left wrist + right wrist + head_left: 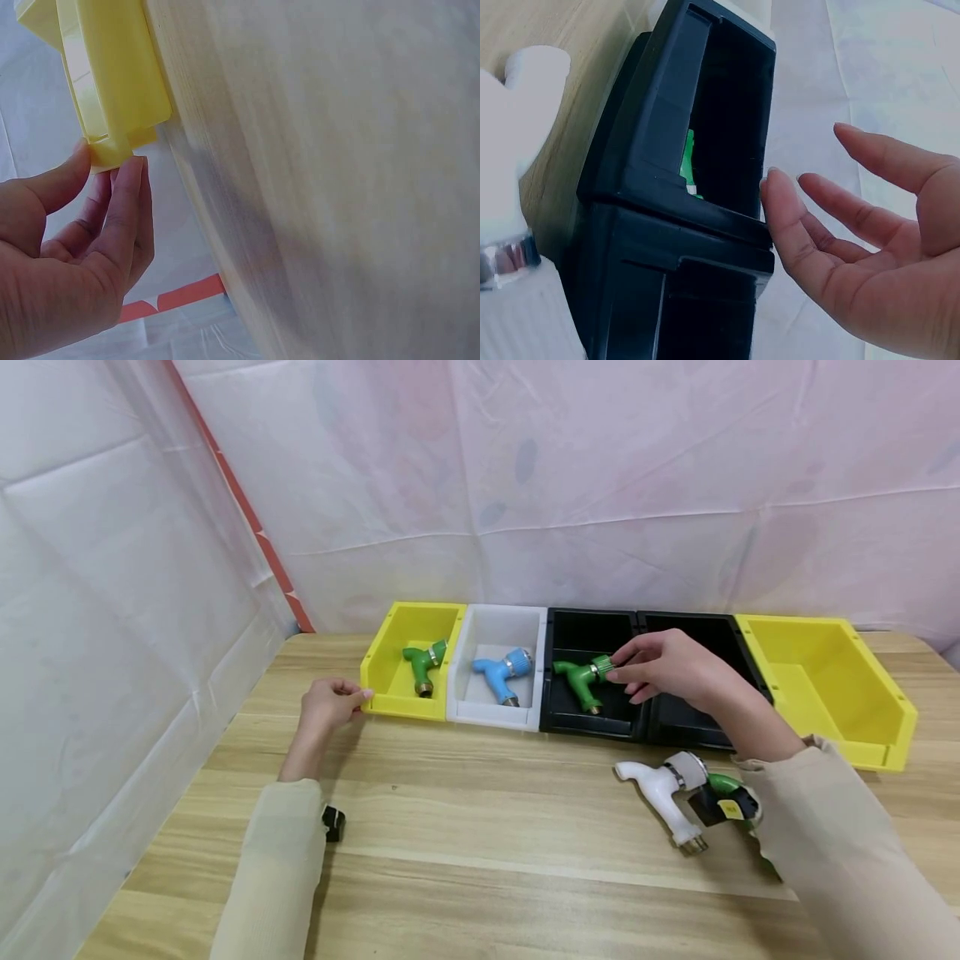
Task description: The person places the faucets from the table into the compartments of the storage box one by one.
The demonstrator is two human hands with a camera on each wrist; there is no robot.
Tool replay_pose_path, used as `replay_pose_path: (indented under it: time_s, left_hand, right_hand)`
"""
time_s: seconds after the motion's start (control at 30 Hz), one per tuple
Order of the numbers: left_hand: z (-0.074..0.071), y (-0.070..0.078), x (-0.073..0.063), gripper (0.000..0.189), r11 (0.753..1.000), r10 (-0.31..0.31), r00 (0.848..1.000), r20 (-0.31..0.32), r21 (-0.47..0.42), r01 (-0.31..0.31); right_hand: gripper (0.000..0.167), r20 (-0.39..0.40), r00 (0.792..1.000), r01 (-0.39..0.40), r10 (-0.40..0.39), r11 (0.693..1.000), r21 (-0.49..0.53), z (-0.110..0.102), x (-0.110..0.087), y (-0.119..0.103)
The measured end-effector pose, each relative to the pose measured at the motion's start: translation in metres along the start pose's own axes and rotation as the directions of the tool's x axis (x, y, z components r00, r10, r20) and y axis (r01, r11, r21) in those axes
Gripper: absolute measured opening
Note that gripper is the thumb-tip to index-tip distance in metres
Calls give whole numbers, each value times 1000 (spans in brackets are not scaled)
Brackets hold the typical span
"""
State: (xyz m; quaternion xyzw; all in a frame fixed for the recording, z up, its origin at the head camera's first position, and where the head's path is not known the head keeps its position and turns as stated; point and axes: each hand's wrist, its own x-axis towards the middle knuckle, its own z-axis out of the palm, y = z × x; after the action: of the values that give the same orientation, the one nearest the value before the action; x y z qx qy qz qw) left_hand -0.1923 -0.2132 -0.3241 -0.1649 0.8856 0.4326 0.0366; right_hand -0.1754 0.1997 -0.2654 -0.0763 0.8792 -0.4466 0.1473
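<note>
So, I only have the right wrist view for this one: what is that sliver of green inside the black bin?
Observer: The head view shows it is a green tap, lying in the black bin beside the white one.
Reviewer: And the left hand, which I can't see?
Observer: The left hand pinches a front corner of the leftmost yellow bin.
Reviewer: Is anything in that yellow bin?
Observer: Yes, a second green tap lies in it.

No readable text for you here
The yellow label on the black device by your right sleeve carries small dark marks, too tiny to read.
</note>
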Motion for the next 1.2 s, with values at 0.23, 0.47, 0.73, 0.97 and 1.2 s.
replay_pose_path:
  time_s: [0.23, 0.47, 0.73, 0.97, 1.2]
  left_hand:
    - [0, 0, 0, 26, 1000, 1, 1000, 0, 1, -1]
    - [-2, 0, -1, 26, 1000, 0, 1000, 7, 2, 0]
    - [-2, -1, 0, 27, 1000, 9, 1000, 7, 16, -9]
    - [-1, -1, 0, 26, 1000, 6, 1000, 3, 15, -7]
    - [-1, -2, 0, 26, 1000, 7, 1000, 5, 3, -7]
  right_hand:
    - [40, 3, 1000, 24, -24, 1000, -9, -5, -9, -1]
    - [39, 5, 999, 34, -34, 998, -53, -10, -18, 1]
    - [40, -22, 998, 53, -55, 994, -96, -17, -34, 6]
    - [40, -26, 998, 53, -57, 987, -149, -24, -46, 12]
    - [42, -33, 999, 25, -31, 987, -162, -28, -56, 21]
